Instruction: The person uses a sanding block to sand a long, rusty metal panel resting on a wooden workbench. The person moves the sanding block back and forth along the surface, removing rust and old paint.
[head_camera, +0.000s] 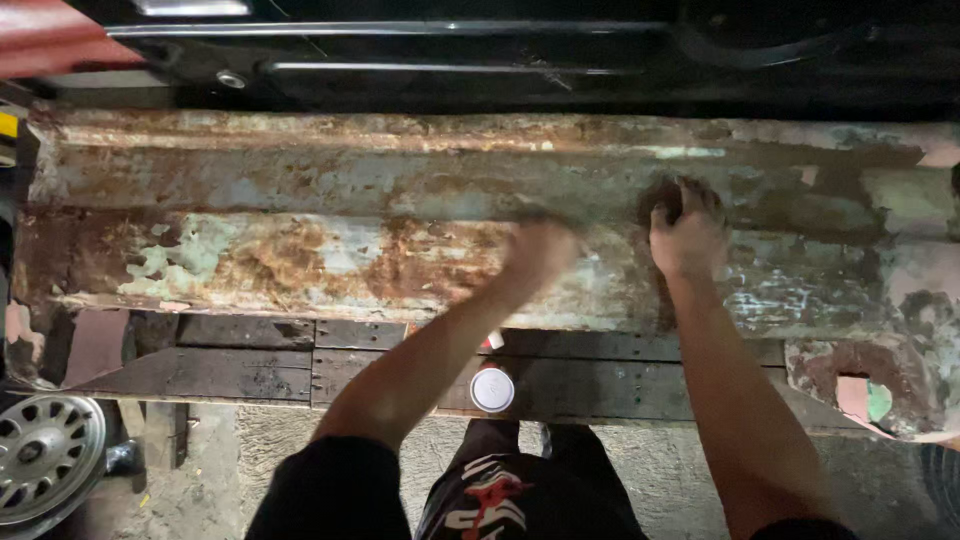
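A long rusty metal panel (300, 250) with flaking pale green paint lies across dark boards in front of me. My left hand (540, 250) is blurred and rests on the panel's middle step; whether it holds anything cannot be told. My right hand (688, 238) is closed on a dark brown pad (664, 196) pressed against the panel's upper ridge.
A round white-topped can (492, 389) stands on the dark boards (250, 370) below my left arm. A silver wheel hubcap (45, 455) lies at the lower left on the concrete floor. A dark vehicle body (500, 50) runs along the top. A broken rusty piece (870, 385) sits at the right.
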